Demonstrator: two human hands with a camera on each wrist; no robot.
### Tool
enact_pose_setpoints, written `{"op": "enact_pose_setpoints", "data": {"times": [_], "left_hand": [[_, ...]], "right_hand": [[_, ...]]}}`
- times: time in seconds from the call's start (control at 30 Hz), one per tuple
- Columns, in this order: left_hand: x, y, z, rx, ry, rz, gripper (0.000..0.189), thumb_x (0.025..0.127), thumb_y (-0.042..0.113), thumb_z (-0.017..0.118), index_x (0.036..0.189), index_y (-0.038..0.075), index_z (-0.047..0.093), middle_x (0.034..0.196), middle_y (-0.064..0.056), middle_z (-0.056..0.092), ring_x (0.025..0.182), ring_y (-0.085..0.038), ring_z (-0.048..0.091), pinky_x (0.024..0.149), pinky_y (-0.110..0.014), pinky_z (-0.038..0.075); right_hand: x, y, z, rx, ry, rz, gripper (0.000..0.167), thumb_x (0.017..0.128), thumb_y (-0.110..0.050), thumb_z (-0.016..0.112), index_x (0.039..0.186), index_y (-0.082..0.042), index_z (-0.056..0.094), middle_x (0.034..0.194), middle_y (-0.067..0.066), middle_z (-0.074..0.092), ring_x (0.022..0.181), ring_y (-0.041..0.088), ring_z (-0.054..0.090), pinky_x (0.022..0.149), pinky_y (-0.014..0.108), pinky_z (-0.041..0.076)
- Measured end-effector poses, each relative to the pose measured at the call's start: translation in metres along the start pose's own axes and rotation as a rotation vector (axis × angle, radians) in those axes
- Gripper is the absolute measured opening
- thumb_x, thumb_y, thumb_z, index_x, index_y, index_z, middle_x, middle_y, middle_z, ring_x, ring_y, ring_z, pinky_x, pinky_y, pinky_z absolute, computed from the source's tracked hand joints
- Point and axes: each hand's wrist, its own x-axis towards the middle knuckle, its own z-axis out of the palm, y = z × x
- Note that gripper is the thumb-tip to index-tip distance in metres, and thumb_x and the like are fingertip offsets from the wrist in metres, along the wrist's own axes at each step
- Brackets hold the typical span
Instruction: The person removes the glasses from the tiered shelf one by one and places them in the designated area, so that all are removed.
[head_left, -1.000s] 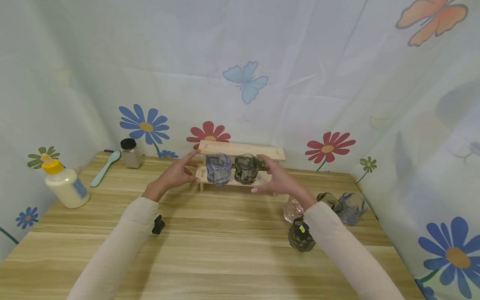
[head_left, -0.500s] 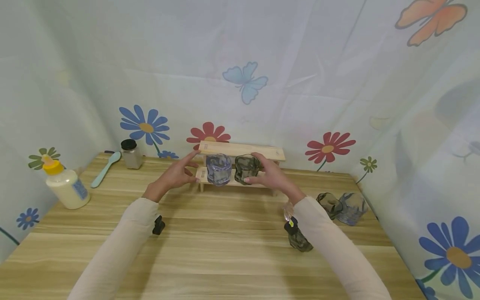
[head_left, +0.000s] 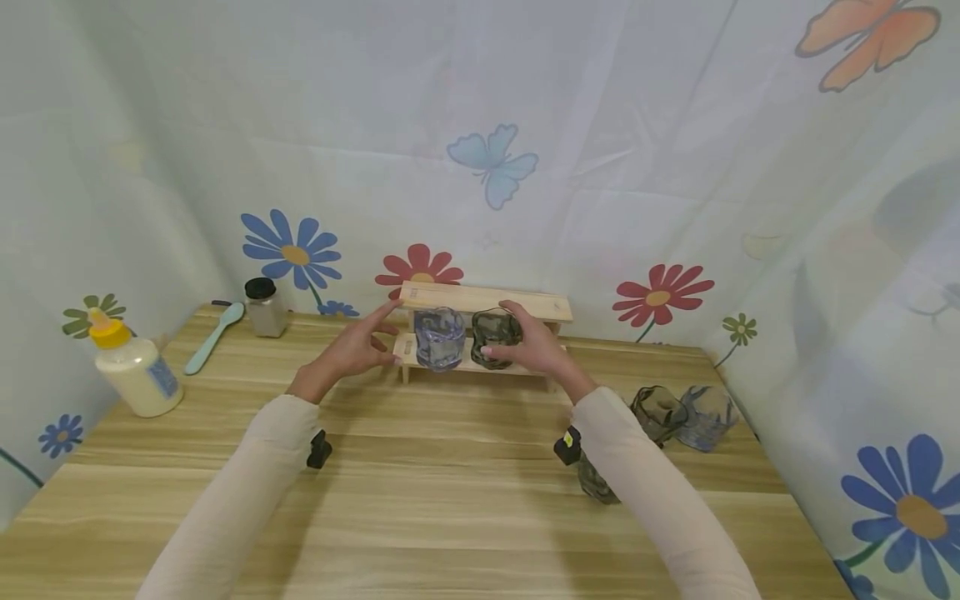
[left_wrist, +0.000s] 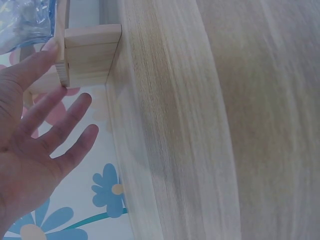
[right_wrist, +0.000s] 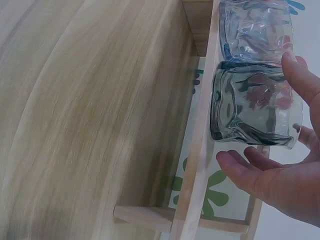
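A two-tier wooden shelf stand [head_left: 525, 302] stands at the back of the table. On its lower tier sit two wavy glasses side by side, a clear bluish glass [head_left: 440, 340] at left and a dark grey glass [head_left: 491, 329] at right. My left hand [head_left: 356, 346] is at the stand's left end; in the left wrist view its thumb touches the lower board and the other fingers are spread. My right hand [head_left: 536, 343] stands around the grey glass's right side, thumb in front of it. Fingers [right_wrist: 245, 172] show a gap from the glass wall in the right wrist view.
At right on the table are a grey glass [head_left: 657, 412], a bluish glass [head_left: 705, 418] and another dark glass [head_left: 596, 482] partly behind the right sleeve. At left stand a glue bottle [head_left: 138, 379], a black-lidded jar [head_left: 266, 310] and a mint-green spoon [head_left: 215, 337]. A printed curtain hangs behind.
My right hand has moved left, from beside the grey glass to around its right side. The right sleeve now covers the pink glass. My left hand has stayed at the stand's end.
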Motion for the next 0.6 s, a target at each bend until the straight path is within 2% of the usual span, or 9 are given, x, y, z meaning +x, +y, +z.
{"op": "enact_pose_setpoints", "data": {"times": [0.37, 0.6], "left_hand": [[-0.002, 0.004, -0.001, -0.002, 0.0, -0.003, 0.101, 0.084, 0.009, 0.08, 0.161, 0.027, 0.018, 0.138, -0.028, 0.057, 0.102, -0.042, 0.069, 0.085, -0.051, 0.057], [-0.001, 0.003, 0.0, -0.008, 0.002, -0.004, 0.101, 0.084, 0.01, 0.081, 0.161, 0.027, 0.018, 0.139, -0.028, 0.057, 0.102, -0.042, 0.069, 0.085, -0.051, 0.057]], "right_hand": [[0.012, 0.004, 0.006, 0.063, -0.008, 0.044, 0.095, 0.084, -0.043, 0.08, 0.159, -0.03, 0.023, 0.165, 0.013, 0.026, 0.147, 0.041, 0.033, 0.11, 0.06, 0.038], [0.014, 0.002, 0.011, 0.088, 0.013, 0.056, 0.095, 0.081, -0.035, 0.084, 0.156, -0.029, 0.026, 0.161, 0.018, 0.032, 0.142, 0.043, 0.04, 0.107, 0.059, 0.042]]}}
